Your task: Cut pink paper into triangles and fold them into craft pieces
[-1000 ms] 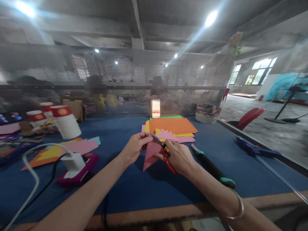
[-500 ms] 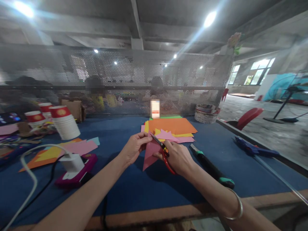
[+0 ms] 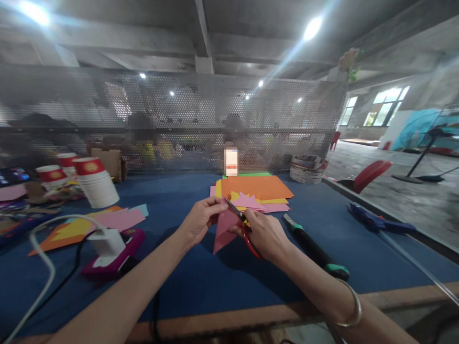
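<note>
Between finger and thumb, my left hand [image 3: 201, 219] pinches a piece of pink paper [image 3: 225, 229] by its upper left edge. My right hand [image 3: 267, 234] grips red-handled scissors [image 3: 252, 243], whose blades lie across the top of that paper and point up and left toward my left fingertips. The paper hangs in a point above the blue table mat. Just beyond my hands lie pink paper cutouts with pointed edges [image 3: 247, 200] and a stack of coloured sheets with an orange sheet [image 3: 258, 187] on top. Part of the scissor grip is hidden by my fingers.
A green-and-black utility knife [image 3: 315, 246] lies right of my right hand, with a blue glue gun [image 3: 380, 222] farther right. On the left are a purple power strip [image 3: 114, 267], stacked paper cups [image 3: 96, 184] and paper scraps. A woven basket [image 3: 308, 169] stands by the perforated screen.
</note>
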`<state>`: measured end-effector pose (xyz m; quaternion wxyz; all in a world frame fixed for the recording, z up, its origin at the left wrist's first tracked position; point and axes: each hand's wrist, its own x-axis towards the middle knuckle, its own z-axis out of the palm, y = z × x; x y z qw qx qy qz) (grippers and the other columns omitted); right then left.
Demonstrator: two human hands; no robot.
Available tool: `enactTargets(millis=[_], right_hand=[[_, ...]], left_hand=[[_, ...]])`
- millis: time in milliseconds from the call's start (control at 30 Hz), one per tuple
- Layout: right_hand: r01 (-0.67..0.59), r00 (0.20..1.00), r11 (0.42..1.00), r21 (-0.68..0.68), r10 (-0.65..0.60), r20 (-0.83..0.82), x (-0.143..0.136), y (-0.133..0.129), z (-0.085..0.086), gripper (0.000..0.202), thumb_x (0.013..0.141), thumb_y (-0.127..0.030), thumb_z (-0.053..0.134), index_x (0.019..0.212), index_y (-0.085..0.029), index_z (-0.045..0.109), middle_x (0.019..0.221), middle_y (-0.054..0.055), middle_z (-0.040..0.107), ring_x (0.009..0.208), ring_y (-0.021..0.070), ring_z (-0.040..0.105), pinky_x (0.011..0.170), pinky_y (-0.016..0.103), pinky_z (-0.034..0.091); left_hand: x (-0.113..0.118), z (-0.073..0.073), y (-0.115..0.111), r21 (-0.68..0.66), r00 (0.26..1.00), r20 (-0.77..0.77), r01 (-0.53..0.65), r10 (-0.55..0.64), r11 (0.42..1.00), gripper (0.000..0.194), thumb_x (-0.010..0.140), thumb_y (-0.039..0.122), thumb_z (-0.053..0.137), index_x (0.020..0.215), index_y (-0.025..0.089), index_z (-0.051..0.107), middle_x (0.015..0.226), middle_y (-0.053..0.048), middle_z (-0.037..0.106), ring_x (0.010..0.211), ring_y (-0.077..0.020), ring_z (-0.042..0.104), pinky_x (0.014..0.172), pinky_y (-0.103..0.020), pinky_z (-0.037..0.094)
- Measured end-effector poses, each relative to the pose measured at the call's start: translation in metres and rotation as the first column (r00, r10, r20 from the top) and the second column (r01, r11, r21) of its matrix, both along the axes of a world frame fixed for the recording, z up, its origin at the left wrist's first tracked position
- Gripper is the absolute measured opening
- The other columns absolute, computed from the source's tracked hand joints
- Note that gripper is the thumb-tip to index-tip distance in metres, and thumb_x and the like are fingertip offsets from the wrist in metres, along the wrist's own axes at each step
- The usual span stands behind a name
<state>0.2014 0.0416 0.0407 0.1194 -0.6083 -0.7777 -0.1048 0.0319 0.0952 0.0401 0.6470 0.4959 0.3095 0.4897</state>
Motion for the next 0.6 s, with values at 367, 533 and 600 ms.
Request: enactTargets(millis=[367,533,600], right_hand=[[0.025,1.0,0.999,-0.02,-0.025,0.008,-0.0008,0.0002,0.0003,0.043,0.094,-0.053,0.044,0.102,-0.014,0.059,0.089,0.004,0.067,0.075,0.0147,0.064,0.069,0.032,0.052],[0.029,1.0,0.999,-0.026,-0.028,0.013,-0.0016,-0.0005,0.0009,0.042,0.095,-0.052,0.044,0.103,-0.014,0.059,0.089,0.004,0.067,0.075,0.0146,0.064,0.07,0.033,0.052],[0.034,0.999,0.999,-0.026,-0.033,0.016,-0.0024,-0.001,0.0013,0.042,0.095,-0.052,0.044,0.104,-0.014,0.059,0.088,0.004,0.067,0.075,0.0146,0.065,0.07,0.033,0.053]], left_hand=[[-0.0008,-0.0007,-0.0005,0.015,1.0,-0.017,-0.025,0.025,1.0,0.025,0.064,0.035,0.079,0.07,0.015,0.067,0.069,0.0,0.064,0.064,-0.01,0.057,0.066,-0.022,0.045],[0.0,0.0005,-0.0017,0.037,0.999,-0.012,-0.032,0.033,0.999,0.024,0.064,0.035,0.079,0.071,0.015,0.068,0.07,-0.001,0.065,0.065,-0.0109,0.057,0.067,-0.023,0.046],[0.0001,0.0002,-0.0013,0.04,0.999,-0.011,-0.033,0.034,0.999,0.024,0.065,0.035,0.079,0.07,0.015,0.068,0.07,0.0,0.065,0.064,-0.0105,0.057,0.067,-0.023,0.045]])
